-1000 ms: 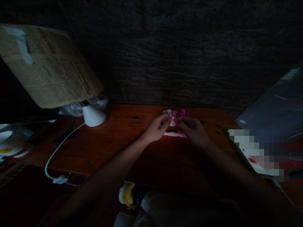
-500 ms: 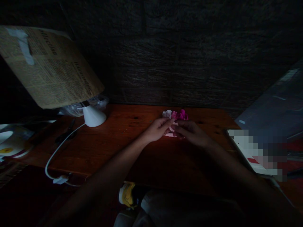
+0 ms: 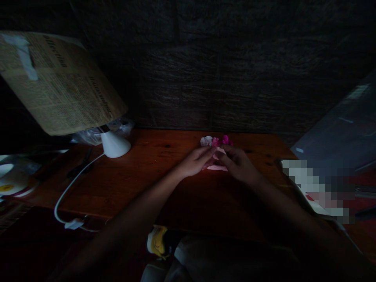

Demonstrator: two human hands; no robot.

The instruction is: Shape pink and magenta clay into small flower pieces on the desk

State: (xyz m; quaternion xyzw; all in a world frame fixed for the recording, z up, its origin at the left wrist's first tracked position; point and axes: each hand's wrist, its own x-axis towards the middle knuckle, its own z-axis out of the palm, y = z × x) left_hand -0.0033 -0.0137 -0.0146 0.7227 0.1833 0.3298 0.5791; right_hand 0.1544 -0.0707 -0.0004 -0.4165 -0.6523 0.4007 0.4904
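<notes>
While left hand (image 3: 194, 161) and right hand (image 3: 240, 162) pinch it, soft pale-pink piece (image 3: 219, 152): above brown wooden table (image 3: 141, 172), direction and axis unclear
Pink strip (image 3: 217, 168): long axis left-right
Ruffled white-and-magenta bunch (image 3: 216, 141): just behind

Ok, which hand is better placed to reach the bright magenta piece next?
Probably the right hand: its fingers are nearest the magenta piece, while the left hand is farther away, though both hold pink material.
</notes>
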